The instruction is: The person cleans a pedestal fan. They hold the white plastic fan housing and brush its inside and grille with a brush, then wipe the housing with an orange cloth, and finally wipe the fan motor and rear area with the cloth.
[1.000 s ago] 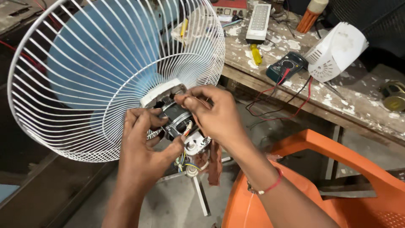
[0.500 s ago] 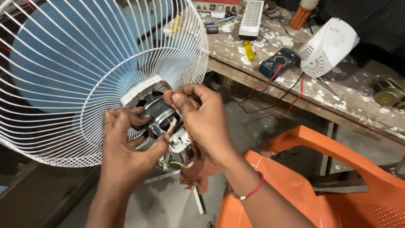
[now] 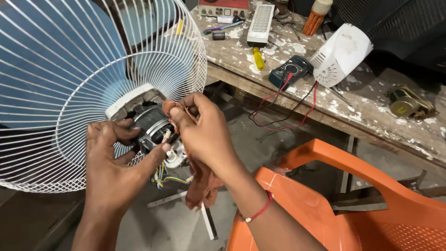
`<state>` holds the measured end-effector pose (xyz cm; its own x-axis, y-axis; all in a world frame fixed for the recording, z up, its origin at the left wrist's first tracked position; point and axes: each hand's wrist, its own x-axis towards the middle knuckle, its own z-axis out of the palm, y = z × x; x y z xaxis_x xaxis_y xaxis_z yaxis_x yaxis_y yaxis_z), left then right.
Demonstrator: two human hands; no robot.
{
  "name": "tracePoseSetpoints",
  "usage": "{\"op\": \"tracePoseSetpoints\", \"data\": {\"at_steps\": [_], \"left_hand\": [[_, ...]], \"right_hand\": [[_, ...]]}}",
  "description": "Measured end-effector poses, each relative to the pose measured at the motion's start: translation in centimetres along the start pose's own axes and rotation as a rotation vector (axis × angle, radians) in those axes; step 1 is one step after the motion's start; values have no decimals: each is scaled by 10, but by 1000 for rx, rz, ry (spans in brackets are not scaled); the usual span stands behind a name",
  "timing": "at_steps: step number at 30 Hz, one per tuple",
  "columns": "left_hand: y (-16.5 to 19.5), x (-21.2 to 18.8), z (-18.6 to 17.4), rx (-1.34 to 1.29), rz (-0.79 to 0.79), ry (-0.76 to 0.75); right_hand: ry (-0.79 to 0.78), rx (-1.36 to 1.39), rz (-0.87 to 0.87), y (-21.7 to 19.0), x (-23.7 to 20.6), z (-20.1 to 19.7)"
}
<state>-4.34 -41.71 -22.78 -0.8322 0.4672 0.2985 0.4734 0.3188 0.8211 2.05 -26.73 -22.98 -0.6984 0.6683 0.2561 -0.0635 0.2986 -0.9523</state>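
Hands on the bare fan motor

Head view: motor (image 3: 151, 125) of a stand fan sits exposed behind the white wire guard (image 3: 69, 93), its cover off, and serves as the landmark. Its long axis runs from the guard's hub out toward the person, tilted down to the right, ending in a small white part with coloured wires (image 3: 162, 176) hanging below. The left hand (image 3: 111, 162) lies just below and left of the motor, thumb on its near edge, forefinger stretched under it to the white part; this grip is spread and bracing, not pinching. The right hand (image 3: 200, 135) is just right of the motor, at about the same closeness, its grip pressed together with thumb and forefinger pinching a reddish cloth (image 3: 200, 186) against the motor's right flank; the cloth hangs below the hand.

Right of and beyond the motor stands a paint-flecked wooden worktop (image 3: 371, 107). On it lie a multimeter (image 3: 290, 72) with red and black leads drooping over the edge, a yellow screwdriver (image 3: 258, 58), a white plastic housing (image 3: 341, 56) and a second small motor (image 3: 406, 102). An orange plastic chair (image 3: 348, 200) fills the space below right of the motor, over a grey concrete floor (image 3: 260, 139).
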Motion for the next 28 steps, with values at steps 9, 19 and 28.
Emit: {"op": "tracePoseSetpoints", "data": {"at_steps": [9,19,28], "left_hand": [[4,4,5,14,36,40],[-3,7,11,52,64,100],[19,1,-1,517,155,106]], "right_hand": [[-125,285,124,8,-14,-11],[31,250,254,35,21,16],[-136,366,76,28,-5,-1]]}}
